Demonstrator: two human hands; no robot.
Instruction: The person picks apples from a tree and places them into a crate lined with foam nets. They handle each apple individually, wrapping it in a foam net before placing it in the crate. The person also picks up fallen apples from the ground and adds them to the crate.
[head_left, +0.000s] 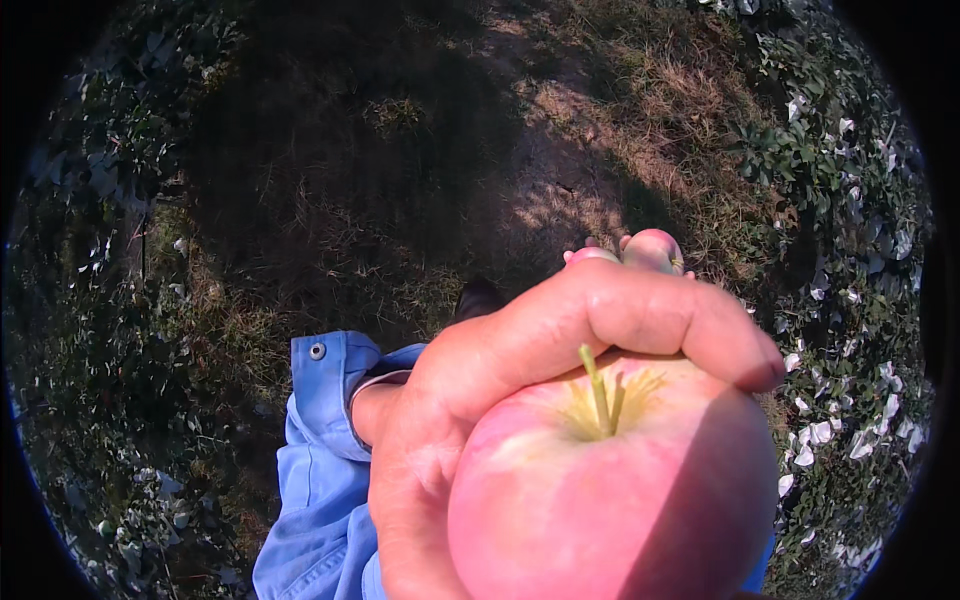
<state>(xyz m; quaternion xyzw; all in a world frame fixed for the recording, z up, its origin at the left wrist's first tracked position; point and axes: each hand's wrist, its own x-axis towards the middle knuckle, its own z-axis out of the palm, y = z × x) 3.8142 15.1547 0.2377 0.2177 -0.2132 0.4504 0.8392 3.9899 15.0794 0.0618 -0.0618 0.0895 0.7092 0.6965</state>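
Close to the camera, my left hand (450, 420) is wrapped around a large pink and yellow apple (600, 487) whose green stem points up. Its index finger lies bent across the top of the fruit beside the stem. Just beyond this hand, two smaller-looking apples (651, 250) show side by side, with fingertips around them. Those fingertips appear to belong to my right hand (592, 242), which is otherwise hidden behind my left hand. A blue sleeve (326, 480) with a metal snap covers my left forearm.
Leafy plants with many whitish pieces among them line the right side (817, 427). More foliage (97, 300) stands at the left. Between these rows lies grassy ground (555, 187), partly in deep shadow. A dark shoe tip (478, 298) shows just beyond my left hand.
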